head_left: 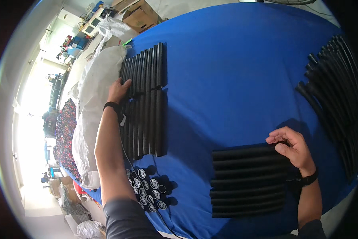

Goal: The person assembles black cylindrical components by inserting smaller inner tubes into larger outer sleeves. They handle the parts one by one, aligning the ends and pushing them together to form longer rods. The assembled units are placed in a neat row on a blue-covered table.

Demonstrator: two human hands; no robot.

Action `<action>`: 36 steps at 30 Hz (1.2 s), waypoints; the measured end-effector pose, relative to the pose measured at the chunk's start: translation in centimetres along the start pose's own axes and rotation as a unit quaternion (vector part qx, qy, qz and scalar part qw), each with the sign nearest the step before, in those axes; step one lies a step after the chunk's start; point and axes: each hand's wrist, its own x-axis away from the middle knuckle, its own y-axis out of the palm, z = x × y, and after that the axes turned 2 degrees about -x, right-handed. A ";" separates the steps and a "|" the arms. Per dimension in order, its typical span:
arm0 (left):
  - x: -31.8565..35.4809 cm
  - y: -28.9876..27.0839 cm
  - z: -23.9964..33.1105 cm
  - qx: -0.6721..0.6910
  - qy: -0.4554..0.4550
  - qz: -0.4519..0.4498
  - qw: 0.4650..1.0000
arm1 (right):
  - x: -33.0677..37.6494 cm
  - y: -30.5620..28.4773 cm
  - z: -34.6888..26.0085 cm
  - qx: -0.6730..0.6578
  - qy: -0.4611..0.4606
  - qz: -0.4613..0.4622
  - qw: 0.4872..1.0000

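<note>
My left hand [118, 91] is at the left side of a block of black tubes [148, 71], laid side by side in two rows. Its thumb and fingers straddle an outermost tube and appear closed on it; the fingertips are partly hidden. Off to the right, my right hand [293, 148] hovers at the far right corner of another set of black tubes [246, 182], lying crosswise and parallel. Its fingers are curved with the thumb apart, and nothing is plainly held. Both wrists wear black bands with cables.
Several round metal-and-black pieces [142, 190] stand near my left forearm. More black tubes [330, 91] fan out along the right edge of the blue-covered table [226, 67]. White plastic sheeting [95, 99] borders the left side, with a cardboard box [141, 18] beyond the far left corner.
</note>
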 end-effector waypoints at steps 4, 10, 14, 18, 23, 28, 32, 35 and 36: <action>0.5 -0.9 -0.8 -0.023 -0.038 0.015 0.999 | -0.2 0.3 0.2 0.000 -0.005 -0.006 1.000; 1.9 -2.1 1.2 0.065 -0.075 -0.021 0.995 | -0.1 0.3 0.2 0.005 -0.011 -0.009 1.000; 2.4 -2.8 4.0 0.158 -0.071 -0.091 0.981 | 0.2 0.0 -0.1 0.036 -0.028 -0.010 0.999; 2.4 -2.2 2.6 0.155 -0.078 -0.078 0.982 | 0.0 0.3 -0.2 0.032 -0.027 -0.014 0.999; 1.7 -1.3 1.5 0.142 -0.079 -0.059 0.985 | -0.1 0.4 0.0 0.026 -0.024 -0.020 0.999; 1.2 -1.4 3.4 0.114 -0.048 -0.081 0.989 | 0.0 0.2 0.0 0.034 -0.026 -0.016 0.999; 0.6 -0.8 3.6 0.115 -0.028 -0.085 0.989 | 0.0 0.3 0.0 0.029 -0.026 -0.013 0.999; 0.3 -0.4 2.0 0.123 -0.007 -0.063 0.990 | -0.2 0.5 -0.2 0.028 -0.024 -0.022 0.999; 0.3 -0.2 2.9 0.122 0.003 -0.064 0.990 | -0.2 0.5 -0.2 0.030 -0.020 -0.019 0.999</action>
